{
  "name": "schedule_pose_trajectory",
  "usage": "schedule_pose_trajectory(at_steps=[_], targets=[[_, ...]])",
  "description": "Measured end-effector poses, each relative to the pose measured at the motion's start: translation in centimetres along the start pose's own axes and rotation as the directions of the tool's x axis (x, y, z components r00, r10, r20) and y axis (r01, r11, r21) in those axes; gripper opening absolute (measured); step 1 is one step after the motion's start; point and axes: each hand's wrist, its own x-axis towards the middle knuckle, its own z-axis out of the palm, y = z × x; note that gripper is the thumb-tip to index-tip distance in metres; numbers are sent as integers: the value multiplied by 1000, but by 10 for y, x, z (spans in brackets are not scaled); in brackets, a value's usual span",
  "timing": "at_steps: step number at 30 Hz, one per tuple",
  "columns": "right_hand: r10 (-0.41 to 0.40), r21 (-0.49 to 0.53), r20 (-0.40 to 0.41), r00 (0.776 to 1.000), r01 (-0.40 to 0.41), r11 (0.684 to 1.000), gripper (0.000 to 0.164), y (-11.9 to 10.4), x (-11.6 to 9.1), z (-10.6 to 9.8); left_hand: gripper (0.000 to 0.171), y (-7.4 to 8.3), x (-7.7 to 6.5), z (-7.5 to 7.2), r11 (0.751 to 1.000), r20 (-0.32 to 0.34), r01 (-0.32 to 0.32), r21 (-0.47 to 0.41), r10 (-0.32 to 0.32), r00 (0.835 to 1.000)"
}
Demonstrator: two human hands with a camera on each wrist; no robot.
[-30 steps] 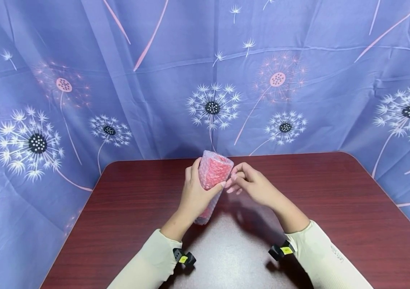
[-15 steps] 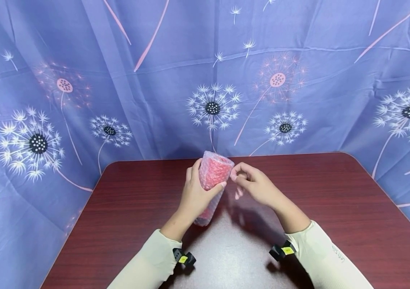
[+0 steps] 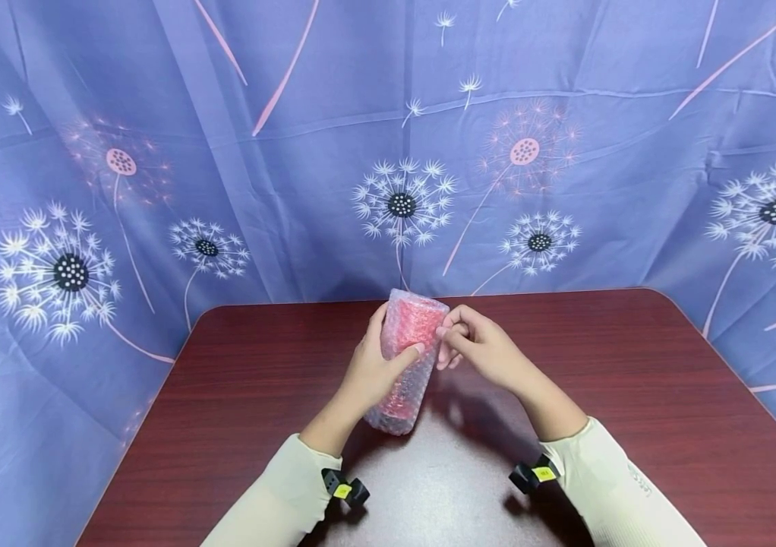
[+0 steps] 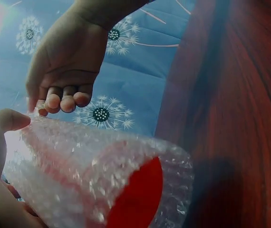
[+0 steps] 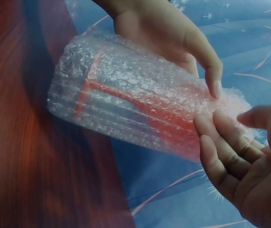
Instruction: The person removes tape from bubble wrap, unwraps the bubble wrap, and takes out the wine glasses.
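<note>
A package wrapped in bubble wrap [image 3: 407, 380], with something red inside, is held tilted above the table in the head view. My left hand [image 3: 376, 372] grips it from the left, thumb across its front face. At the upper right edge, my right hand [image 3: 480, 346] pinches the wrap between thumb and forefinger, its other fingers loosely bent. In the right wrist view, several right fingertips lie against the bubble wrap [image 5: 126, 95]. Red [image 4: 138, 199] shows through the package's near end in the left wrist view. What the red thing is stays blurred by the wrap.
A dark red wood-grain table [image 3: 238, 403] spreads beneath both hands. Behind it hangs a blue cloth [image 3: 306, 190] printed with dandelions. Each sleeved wrist carries a black camera, the left camera [image 3: 347, 490] and the right camera [image 3: 531, 476] close above the table.
The left hand has turned the package so more of its long front face shows, and it has shifted slightly right. The right fingers have opened out, then drawn in again at its edge.
</note>
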Motion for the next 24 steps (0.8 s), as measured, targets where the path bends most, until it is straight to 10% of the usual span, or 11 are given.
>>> schedule_pose_trajectory(at_steps=[24], targets=[[92, -75, -66, 994, -97, 992, 17, 6, 2, -1, 86, -2, 2, -2, 999, -8, 8, -43, -8, 1000]])
